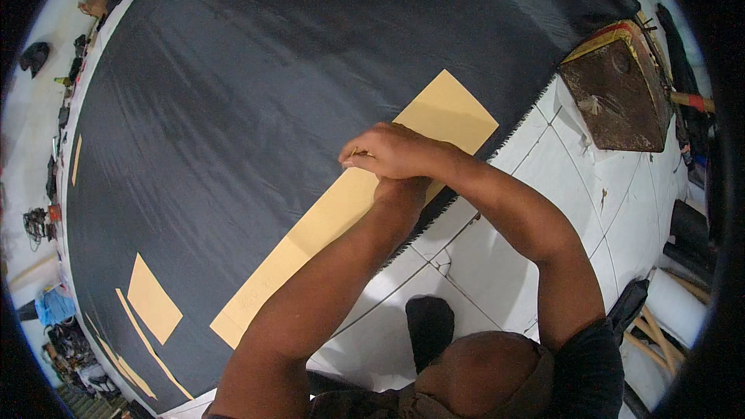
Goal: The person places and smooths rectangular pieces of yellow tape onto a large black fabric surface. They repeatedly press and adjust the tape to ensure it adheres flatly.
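The fingers [355,157] of your right hand [396,147] are bent inward, their tips bunched near the thumb; you cannot tell from here whether they pinch anything. Your left hand [398,188] lies mostly hidden beneath the right, so whether its fingers are apart or together cannot be told. Your forearms cross at the wrists, right over left. Under them, the long tan sheet [303,233] lies flat and slanting on the black cloth [233,109], near its frayed edge, with faint handwriting toward its lower end. Farther to your left on the cloth are a smaller tan piece [155,299] and, just beside it, a thin tan strip [147,341]. Beyond the frayed edge runs the white tiled floor [497,271], with your bent knee [489,365] above it. At the upper right stands a worn brown block [617,97].
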`<act>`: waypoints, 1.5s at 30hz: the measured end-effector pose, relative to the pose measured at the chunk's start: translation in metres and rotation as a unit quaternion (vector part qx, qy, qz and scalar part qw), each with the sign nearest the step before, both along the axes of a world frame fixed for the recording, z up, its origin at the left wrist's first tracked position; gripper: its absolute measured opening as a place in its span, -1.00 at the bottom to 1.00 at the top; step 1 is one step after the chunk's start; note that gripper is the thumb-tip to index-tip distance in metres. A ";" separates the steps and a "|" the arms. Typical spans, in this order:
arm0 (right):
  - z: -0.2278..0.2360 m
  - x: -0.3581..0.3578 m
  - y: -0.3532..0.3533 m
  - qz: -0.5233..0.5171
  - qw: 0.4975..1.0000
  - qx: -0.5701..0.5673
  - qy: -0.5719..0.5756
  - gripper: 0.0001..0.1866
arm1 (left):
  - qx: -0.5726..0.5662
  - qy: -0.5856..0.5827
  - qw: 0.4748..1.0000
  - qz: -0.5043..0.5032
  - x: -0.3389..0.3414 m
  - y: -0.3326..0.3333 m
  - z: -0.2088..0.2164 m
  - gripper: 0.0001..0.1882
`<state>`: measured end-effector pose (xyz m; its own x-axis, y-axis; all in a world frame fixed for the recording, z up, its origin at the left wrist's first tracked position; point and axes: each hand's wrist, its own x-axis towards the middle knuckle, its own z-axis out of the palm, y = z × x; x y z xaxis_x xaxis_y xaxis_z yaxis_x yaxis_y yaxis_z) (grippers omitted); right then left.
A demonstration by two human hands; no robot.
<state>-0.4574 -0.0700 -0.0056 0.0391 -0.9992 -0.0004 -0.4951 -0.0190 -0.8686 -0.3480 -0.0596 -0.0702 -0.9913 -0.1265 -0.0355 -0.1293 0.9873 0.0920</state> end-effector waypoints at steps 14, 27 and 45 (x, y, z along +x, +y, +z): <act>0.011 -0.050 0.017 -0.063 0.987 0.091 0.113 -0.71 | 0.070 -0.228 0.971 -0.027 -0.004 -0.010 0.061 -0.38; -0.002 -0.091 0.043 -0.189 0.973 0.045 0.122 -0.70 | 0.008 -0.169 0.984 -0.053 -0.002 -0.015 0.055 -0.26; -0.004 -0.145 0.050 -0.349 0.925 0.056 0.141 -0.71 | 0.007 -0.182 0.981 -0.064 -0.005 -0.014 0.070 -0.13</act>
<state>-0.6024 -0.0196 -0.0092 -0.6332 -0.7738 -0.0180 -0.5598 0.4739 -0.6798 -0.3533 -0.0738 -0.0003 -0.9202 0.0001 -0.3914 -0.0319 0.9967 0.0752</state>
